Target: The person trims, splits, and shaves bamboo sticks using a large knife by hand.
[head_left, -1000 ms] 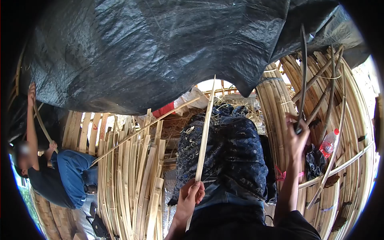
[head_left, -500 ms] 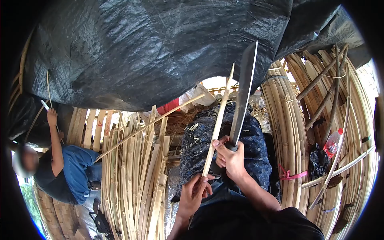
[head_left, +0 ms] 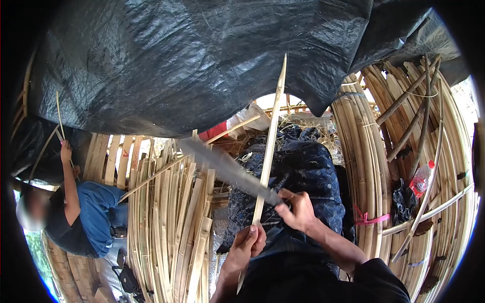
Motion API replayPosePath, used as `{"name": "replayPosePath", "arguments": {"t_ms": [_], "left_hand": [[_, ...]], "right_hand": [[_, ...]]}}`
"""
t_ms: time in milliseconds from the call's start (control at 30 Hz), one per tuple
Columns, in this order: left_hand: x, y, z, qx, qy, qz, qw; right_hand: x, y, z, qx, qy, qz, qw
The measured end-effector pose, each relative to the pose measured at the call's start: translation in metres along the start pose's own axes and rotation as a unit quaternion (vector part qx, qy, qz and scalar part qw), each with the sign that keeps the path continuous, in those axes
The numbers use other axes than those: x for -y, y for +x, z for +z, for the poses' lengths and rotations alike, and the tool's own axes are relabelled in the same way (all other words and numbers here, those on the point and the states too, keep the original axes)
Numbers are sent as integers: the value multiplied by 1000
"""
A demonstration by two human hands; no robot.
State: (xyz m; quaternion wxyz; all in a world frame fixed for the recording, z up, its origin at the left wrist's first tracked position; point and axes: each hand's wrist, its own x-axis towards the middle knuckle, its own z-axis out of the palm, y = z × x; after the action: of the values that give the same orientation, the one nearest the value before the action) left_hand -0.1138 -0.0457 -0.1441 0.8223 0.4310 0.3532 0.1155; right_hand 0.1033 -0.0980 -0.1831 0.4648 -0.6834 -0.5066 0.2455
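Note:
My left hand (head_left: 247, 242) is closed around the lower part of a long pale bamboo strip (head_left: 272, 136). The strip stands nearly upright in front of me, its upper end tapering to a point against the black tarp. Below my fist, its lower end runs down by my forearm. In my right hand (head_left: 299, 211) is the handle of a machete (head_left: 222, 164). Its motion-blurred blade slants up to the left and crosses the strip just above my left hand; whether it touches the strip I cannot tell. Dark blue patterned cloth (head_left: 310, 171) lies behind both hands.
Split bamboo slats (head_left: 172, 222) stand stacked at left, with a bundle (head_left: 356, 151) at right tied by pink ribbon (head_left: 371, 218). A co-worker (head_left: 76, 212) sits far left, arm raised. Black tarp (head_left: 202, 65) hangs overhead. A plastic bottle (head_left: 420, 181) lies right.
The machete has swung from upright, right of the strip, to leftward across it. The strip's tip has moved up and slightly left. My left hand has closed more fully around it.

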Motion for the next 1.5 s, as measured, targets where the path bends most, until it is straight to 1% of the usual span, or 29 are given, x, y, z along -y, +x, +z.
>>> {"name": "replayPosePath", "arguments": {"t_ms": [33,100,133,200,233,367,433,500,567,633,700,733,767,800,833,900,967,1000,1033,1100,1133,1167,1233,1267,1300,1367,1400,1433,1500], "left_hand": [[-4,1,3,22,-44,-3,999],[-7,0,10,46,-87,-8,995],[-9,-2,14,38,-84,-18,996],[-9,-4,15,30,-89,-32,995],[-9,-6,15,32,-88,-32,995],[-10,-13,18,48,-133,-61,988],[-10,-12,17,31,-135,-55,989],[-10,-24,9,20,-155,-69,985],[-4,-43,3,-17,-162,-66,984],[3,-50,-6,-19,-166,-51,985],[7,-42,-13,-36,-181,-60,981],[4,-37,-15,-18,-201,-61,978],[2,-33,-10,-17,-205,-62,977],[-1,-27,-6,-6,-179,-46,983],[-3,-21,-2,6,-151,-30,988],[-13,-9,4,40,-116,-30,992],[-26,-5,16,19,63,50,997],[-26,-3,9,63,68,62,994],[-26,-2,5,63,74,59,994],[-32,1,6,58,83,109,989],[-40,1,8,65,32,96,993],[-49,2,13,63,31,101,992],[-60,2,19,23,10,78,997],[-52,7,14,22,27,92,995],[-51,9,12,22,27,95,995],[-52,13,11,29,103,83,991],[-47,12,13,4,72,84,994],[-41,13,15,8,73,83,994],[-28,13,16,-37,97,102,989]], "right_hand": [[-3,-2,3,-11,-39,-72,997],[1,-3,-1,10,-147,-151,977],[0,-2,-2,9,-147,-149,978],[-3,6,-5,-11,-189,-224,956],[-2,9,-8,-13,-190,-223,956],[-3,30,-29,-30,-232,-321,918],[-12,43,-33,-43,-265,-309,912],[-35,64,-48,-131,-341,-252,896],[-77,89,-76,-240,-367,-33,898],[-109,106,-109,-321,-294,44,899],[-87,92,-117,-288,-172,70,939],[-103,81,-107,-279,-153,39,947],[-75,66,-92,-251,-15,71,965],[-69,54,-75,-232,35,53,971],[-61,42,-65,-179,68,49,980],[-37,29,-42,-127,30,-3,991],[-15,18,-32,-53,-17,-31,998],[-10,17,-24,-53,-33,-68,996],[-7,17,-17,-52,-50,-105,992],[-1,17,-10,-26,-55,-116,991],[1,17,-7,-35,-66,-120,990],[5,19,-9,-33,-66,-124,989],[13,20,-16,20,-123,-115,986],[12,20,-18,24,-148,-120,981],[14,19,-19,24,-150,-122,981],[21,17,-24,19,-163,-141,976],[23,17,-24,-5,-167,-163,972],[24,15,-25,-7,-170,-162,972],[26,12,-25,-9,-185,-185,965]]}}
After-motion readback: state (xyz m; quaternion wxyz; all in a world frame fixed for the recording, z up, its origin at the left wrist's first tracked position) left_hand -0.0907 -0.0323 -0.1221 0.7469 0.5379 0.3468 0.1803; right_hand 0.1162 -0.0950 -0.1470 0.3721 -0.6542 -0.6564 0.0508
